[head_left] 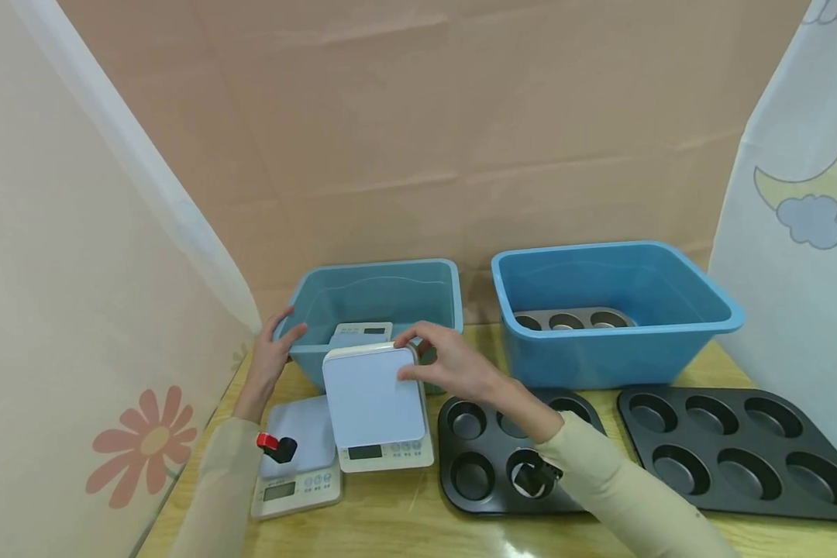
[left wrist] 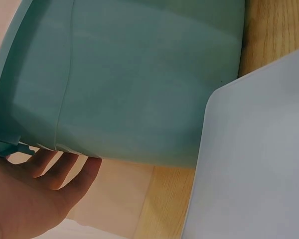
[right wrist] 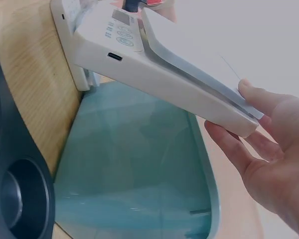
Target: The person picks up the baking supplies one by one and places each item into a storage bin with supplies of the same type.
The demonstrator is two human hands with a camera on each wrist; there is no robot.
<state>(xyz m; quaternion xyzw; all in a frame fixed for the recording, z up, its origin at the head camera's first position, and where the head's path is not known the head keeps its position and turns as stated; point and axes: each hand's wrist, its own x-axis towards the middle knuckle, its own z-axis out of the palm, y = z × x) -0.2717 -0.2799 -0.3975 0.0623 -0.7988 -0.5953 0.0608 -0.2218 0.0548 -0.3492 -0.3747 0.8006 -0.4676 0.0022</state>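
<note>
My right hand (head_left: 453, 363) pinches a white kitchen scale (head_left: 375, 399) by its upper right corner, thumb on the platform and fingers behind. The scale is tilted up in front of the teal bin (head_left: 377, 271); its display and buttons are at the lower edge. In the right wrist view the scale's side (right wrist: 164, 84) shows a small dark slot. My left hand (head_left: 272, 353) grips the bin's left rim; in the left wrist view its fingers (left wrist: 82, 179) lie along the outside wall. Another scale (head_left: 361, 333) is inside the bin. One more scale (head_left: 298, 492) lies on the table below my left hand.
A blue bin (head_left: 558, 356) at the back right holds a muffin pan (head_left: 586, 316). Two dark muffin pans stand in front: one (head_left: 491, 438) under my right forearm, the other (head_left: 732, 446) at the far right. Patterned sheets hang at both sides.
</note>
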